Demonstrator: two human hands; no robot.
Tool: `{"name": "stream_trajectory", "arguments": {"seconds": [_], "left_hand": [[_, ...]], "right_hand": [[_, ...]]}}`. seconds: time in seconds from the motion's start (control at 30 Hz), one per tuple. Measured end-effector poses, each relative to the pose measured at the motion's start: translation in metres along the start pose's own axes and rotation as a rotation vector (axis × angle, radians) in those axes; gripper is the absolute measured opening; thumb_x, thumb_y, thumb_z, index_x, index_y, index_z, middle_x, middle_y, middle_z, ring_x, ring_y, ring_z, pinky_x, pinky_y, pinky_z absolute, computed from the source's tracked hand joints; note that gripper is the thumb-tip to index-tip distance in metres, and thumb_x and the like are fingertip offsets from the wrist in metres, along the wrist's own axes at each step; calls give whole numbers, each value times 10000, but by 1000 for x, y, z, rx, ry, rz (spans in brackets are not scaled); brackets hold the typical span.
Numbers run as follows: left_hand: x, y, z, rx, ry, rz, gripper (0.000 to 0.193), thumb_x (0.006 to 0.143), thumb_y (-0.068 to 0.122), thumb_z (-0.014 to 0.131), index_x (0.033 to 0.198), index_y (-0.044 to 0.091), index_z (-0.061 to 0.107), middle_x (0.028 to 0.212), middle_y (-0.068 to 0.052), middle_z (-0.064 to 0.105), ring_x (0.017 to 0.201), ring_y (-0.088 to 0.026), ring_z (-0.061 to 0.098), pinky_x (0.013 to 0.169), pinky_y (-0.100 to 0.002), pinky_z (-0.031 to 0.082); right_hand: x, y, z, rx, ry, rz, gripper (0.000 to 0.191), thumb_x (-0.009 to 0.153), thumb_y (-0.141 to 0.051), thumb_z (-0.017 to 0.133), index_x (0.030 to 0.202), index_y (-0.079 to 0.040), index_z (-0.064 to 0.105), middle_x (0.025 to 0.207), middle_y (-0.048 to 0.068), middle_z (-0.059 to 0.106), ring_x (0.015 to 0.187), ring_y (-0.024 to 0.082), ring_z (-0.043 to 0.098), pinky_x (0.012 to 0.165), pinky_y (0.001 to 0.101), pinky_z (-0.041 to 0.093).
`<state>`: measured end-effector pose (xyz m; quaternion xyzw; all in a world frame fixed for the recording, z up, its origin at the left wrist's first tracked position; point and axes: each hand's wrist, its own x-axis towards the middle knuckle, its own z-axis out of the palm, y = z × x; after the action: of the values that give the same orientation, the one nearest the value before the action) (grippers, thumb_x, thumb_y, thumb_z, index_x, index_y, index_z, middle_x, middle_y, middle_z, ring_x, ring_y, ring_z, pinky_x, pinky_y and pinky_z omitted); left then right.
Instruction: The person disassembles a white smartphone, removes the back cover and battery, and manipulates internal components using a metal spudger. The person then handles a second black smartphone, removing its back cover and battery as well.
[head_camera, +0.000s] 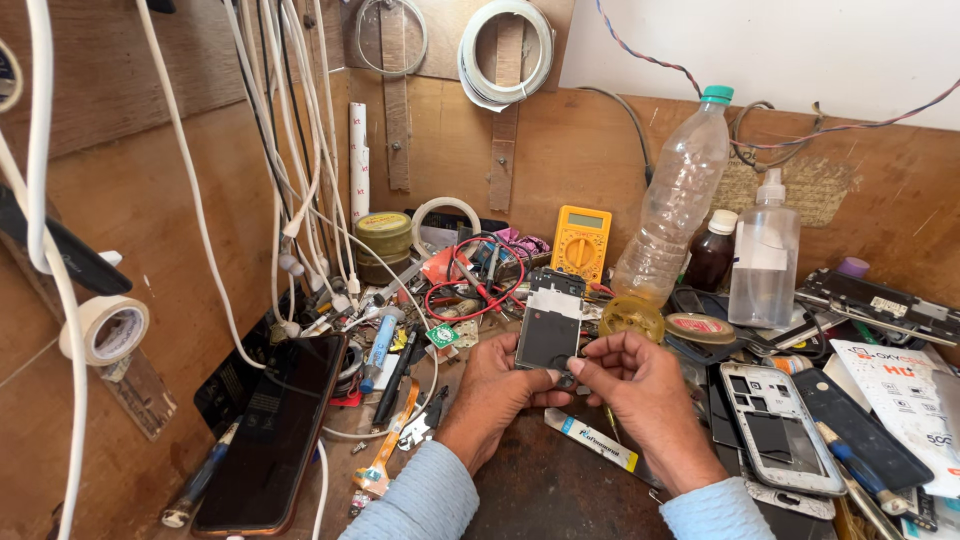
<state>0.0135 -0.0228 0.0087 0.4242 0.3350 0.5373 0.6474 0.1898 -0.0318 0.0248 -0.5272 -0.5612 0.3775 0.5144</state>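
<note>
Both hands on the phone frame (549, 330), held upright over the desk (540, 490), centre of view. Left hand (497, 388) grips its lower left edge, thumb on the front. Right hand (640, 385) pinches the bottom right corner, fingertips (590, 352) closed on the edge near a round part at the base. Neither hand is spread; both are clamped on the frame.

Step, as I read it: bare-handed work on the bottom end of a stripped phone, inspecting or prying at that round part. Can't tell if anything is loose yet.

Next move calls for a steady left grip and a fine pull or press from the right fingertips. A tool may serve better: a screwdriver (845, 462) lies right of the right hand, beside a white back frame (778, 425).

Around: a dark phone (275, 430) face down left of the left hand, a multimeter (581, 242) and a plastic bottle (680, 200) beyond the hands, red leads (470, 290) between.
</note>
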Motion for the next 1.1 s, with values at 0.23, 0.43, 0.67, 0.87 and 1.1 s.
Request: {"name": "stream_trajectory", "arguments": {"seconds": [0.23,0.43,0.67,0.87,1.1], "left_hand": [[0,-1,0,-12,-6,3,366,783,-114,690,1144,-86,633,977,-151,759,747,-179,746,653,-261,653],[-1,-4,1,-50,-11,16,358,779,-105,708,1127,-82,629,998,-157,756,775,-195,759,707,-293,670],[-3,-5,2,-113,41,31,378,766,-79,751,1123,-54,628,974,-149,770,781,-200,753,705,-300,657],[-3,-3,7,-46,124,46,451,719,-54,806,1133,-27,628,928,-116,782,764,-150,727,686,-261,588],[-7,1,10,-17,113,57,457,699,-57,799,1121,-31,623,932,-125,767,749,-166,730,688,-280,617]], "right_hand": [[4,9,6,-66,61,-20,255,778,-57,835,941,38,663,769,85,704,630,127,649,528,277,553],[4,13,4,-10,86,46,255,789,-51,829,953,55,664,773,88,701,630,131,649,523,287,548],[-1,8,6,85,42,77,201,845,-91,786,965,68,756,747,88,720,610,130,620,531,275,505],[-3,1,6,234,52,128,209,846,-75,775,987,80,767,752,103,727,617,137,640,540,279,529],[-3,1,4,334,65,174,181,843,-38,765,969,92,754,758,114,721,613,154,652,547,299,558]]}}
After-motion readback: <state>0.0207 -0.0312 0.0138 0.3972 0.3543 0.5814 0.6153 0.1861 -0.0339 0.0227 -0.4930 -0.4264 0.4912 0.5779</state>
